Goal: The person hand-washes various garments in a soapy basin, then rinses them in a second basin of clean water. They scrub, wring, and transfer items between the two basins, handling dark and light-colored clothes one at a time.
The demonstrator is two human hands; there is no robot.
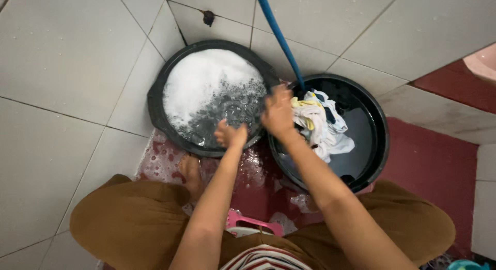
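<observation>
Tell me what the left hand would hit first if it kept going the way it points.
Probably the soapy water in the round black foam-filled basin: the left hand hangs at its near rim, pointing inward. Depth is unclear.

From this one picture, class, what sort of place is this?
Probably a home washing area: a tiled floor, a black basin of soapy water, and another black basin holding wet clothes under a blue hose.

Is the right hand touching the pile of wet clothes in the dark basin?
Touching. The head view shows the right hand pressed against the left edge of the wet clothes in the dark basin, with no gap between them.
</observation>
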